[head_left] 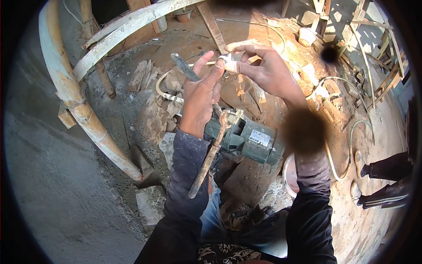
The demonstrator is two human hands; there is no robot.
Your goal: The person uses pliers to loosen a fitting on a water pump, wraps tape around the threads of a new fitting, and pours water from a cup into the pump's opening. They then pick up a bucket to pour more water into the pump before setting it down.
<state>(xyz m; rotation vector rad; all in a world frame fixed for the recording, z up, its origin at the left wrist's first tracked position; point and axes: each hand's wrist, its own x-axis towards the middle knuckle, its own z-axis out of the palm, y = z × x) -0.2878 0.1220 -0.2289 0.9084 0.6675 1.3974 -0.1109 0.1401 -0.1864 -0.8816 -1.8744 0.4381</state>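
Observation:
My left hand (203, 90) is wrapped round a long tool; its grey metal end (184, 67) sticks out above the fist and its worn brown handle (204, 169) hangs below. The thumb and fingertips of that hand meet a small whitish piece (227, 60). My right hand (263, 68) pinches the same piece from the other side, fingers bent. Beneath both hands lies a green motor (259, 143) with a white label.
Bamboo poles (81, 105) and a pale curved strip (127, 31) stand at the left. A hose (167, 94) runs behind the motor. Rubble, wood scraps and a bowl (306, 37) lie at the back right. Another person's legs (389, 169) are at the right. A basin (290, 176) sits by my right forearm.

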